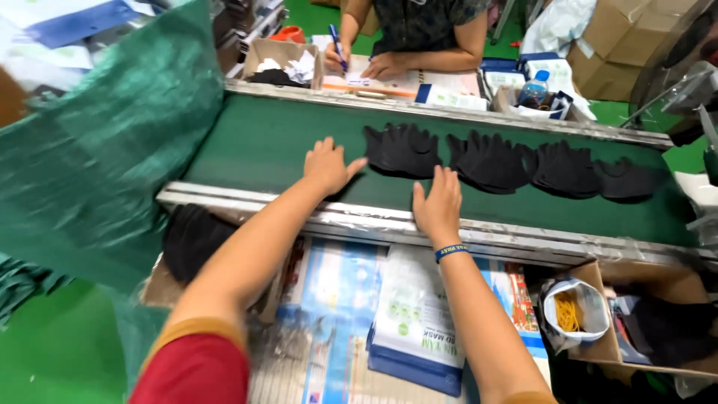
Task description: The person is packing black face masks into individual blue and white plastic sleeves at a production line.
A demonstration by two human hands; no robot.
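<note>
My left hand [327, 166] rests flat on the green conveyor belt [262, 150], fingers spread, holding nothing, just left of a stack of black fabric pieces [402, 150]. At the belt's near edge, below that same stack, my right hand [439, 203] lies flat with its fingers apart; it wears a blue wristband. More black stacks [490, 161] lie in a row to the right along the belt.
Another person's hands [363, 63] write with a blue pen across the belt. A big green sack [97, 164] stands at left. Cardboard boxes hold black pieces [191, 239] and a bag of yellow rubber bands [570, 310]. Printed packets [419, 314] lie below.
</note>
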